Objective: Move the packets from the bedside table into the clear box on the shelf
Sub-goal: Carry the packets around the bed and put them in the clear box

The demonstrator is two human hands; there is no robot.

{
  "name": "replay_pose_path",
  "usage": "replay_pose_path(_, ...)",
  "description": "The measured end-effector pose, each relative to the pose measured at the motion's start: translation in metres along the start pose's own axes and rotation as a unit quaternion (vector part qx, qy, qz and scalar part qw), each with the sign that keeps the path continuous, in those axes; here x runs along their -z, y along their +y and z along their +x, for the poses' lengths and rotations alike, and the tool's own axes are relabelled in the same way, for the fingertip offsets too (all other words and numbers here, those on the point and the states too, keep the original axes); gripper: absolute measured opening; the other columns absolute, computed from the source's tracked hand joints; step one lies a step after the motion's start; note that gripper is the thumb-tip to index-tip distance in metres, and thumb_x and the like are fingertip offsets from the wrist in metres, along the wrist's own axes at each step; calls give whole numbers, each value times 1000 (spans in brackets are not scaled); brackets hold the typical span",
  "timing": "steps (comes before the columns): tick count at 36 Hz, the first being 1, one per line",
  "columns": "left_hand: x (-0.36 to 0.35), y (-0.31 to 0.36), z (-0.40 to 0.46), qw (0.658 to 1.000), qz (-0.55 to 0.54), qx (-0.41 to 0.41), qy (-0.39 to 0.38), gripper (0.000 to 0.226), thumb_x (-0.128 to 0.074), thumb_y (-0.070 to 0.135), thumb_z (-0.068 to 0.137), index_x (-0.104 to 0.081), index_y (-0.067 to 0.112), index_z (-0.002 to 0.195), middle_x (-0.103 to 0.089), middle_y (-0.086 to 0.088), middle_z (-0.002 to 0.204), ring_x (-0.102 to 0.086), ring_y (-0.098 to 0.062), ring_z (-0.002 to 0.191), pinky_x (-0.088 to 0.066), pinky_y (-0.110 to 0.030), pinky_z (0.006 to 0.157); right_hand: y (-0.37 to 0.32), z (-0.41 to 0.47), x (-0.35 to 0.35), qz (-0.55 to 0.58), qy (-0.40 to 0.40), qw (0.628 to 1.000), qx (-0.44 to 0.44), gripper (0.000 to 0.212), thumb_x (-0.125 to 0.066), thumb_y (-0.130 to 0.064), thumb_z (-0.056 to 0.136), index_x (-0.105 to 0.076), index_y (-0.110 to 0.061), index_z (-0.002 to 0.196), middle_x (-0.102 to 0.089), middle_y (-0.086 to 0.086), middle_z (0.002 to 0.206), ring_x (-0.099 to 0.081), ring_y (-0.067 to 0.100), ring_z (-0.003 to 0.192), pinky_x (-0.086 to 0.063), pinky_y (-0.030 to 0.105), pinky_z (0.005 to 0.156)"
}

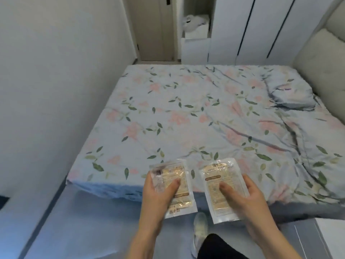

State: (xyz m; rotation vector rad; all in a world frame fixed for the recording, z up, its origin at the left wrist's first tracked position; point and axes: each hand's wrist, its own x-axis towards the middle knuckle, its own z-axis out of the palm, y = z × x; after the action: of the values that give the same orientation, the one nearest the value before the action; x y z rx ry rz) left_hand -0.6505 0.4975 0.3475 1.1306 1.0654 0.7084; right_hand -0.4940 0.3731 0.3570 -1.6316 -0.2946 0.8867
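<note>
The left hand (158, 191) grips one packet (172, 187) with its thumb pressed across the printed face and its fingers (149, 181) curled round the packet's left edge, so the packet stands out from the palm toward 12 o'clock, long axis running roughly from 6 to 12 with a slight lean toward 11. Just beside it, at 3 o'clock and not touching, the right hand (240, 195) holds a second packet (219, 189) the same way – thumb on the face, fingers behind the right edge – its long axis also near 6 to 12, the top tipped toward 1. Both are carried in the air above the near edge of the bed (205, 113) and the floor (84, 221), so each packet is already in a hand and neither hand is the nearer one. Count: two packets, two hands, one packet apiece. A foot in a pale shoe (200, 227) shows at 6 o'clock between the forearms. At 12 o'clock, well apart beyond the bed, an open recess (196, 27) with something white in it sits beside white cupboards – whether that is the shelf I cannot tell, and no clear box shows. What looks like a white unit (330, 238) sits at 4 o'clock; I judge the carry is under way and the drop-off not yet found.
</note>
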Motion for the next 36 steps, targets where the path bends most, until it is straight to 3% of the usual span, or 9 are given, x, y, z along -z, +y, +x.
replay_pose_path(4,41,20,31,997,-50,1,55,35,-73,8,78,-57,17,108,-75,-3,94,-73,-19,82,-59,-31,64,-21,25,-57,-9,-49,999,10,23,-72,-19,79,-64,-22,101,-76,-1,88,-73,17,77,-55,31,66)
replay_pose_path(9,90,43,91,991,-82,-1,110,34,-73,7,78,-58,16,108,-75,-3,93,-73,-19,82,-58,-28,61,-40,75,-129,-10,-78,997,14,29,-74,-20,77,-65,-20,104,-75,1,92,-73,19,80,-55,33,69)
replay_pose_path(14,141,66,159,985,-82,16,153,38,-74,10,76,-59,18,110,-74,-5,97,-73,-21,86,-59,-36,67,-58,135,-214,5,-122,992,1,32,-76,-21,72,-65,-17,102,-75,4,91,-73,23,81,-56,37,71)
replay_pose_path(20,210,114,219,970,-76,5,232,36,-75,11,76,-59,16,108,-74,-5,95,-73,-22,85,-59,-36,64,-90,194,-327,6,-189,982,-9,26,-74,-17,78,-63,-20,101,-74,5,94,-73,23,79,-58,32,65)
replay_pose_path(24,258,145,240,953,-91,-15,288,32,-74,10,78,-58,21,103,-74,1,91,-72,-15,81,-58,-30,58,-112,209,-399,-15,-234,972,-7,37,-74,-20,79,-60,-17,113,-73,5,101,-73,22,84,-59,34,70)
replay_pose_path(27,296,160,248,942,-99,-23,320,33,-74,11,77,-58,19,106,-74,-1,94,-73,-17,83,-59,-32,61,-120,213,-450,-33,-269,963,0,39,-75,-22,78,-60,-17,113,-72,4,101,-72,21,84,-59,38,73)
replay_pose_path(32,371,164,264,924,-105,-24,367,32,-74,15,77,-59,25,103,-74,2,96,-73,-15,84,-59,-36,68,-122,213,-533,-56,-306,950,11,34,-76,-21,76,-62,-20,106,-74,1,96,-73,20,80,-59,32,67)
replay_pose_path(36,438,167,284,916,-117,-30,382,34,-73,17,78,-58,27,107,-74,5,95,-73,-13,82,-58,-33,64,-113,210,-601,-58,-305,950,14,34,-77,-22,75,-64,-18,105,-75,1,92,-73,17,75,-57,30,62)
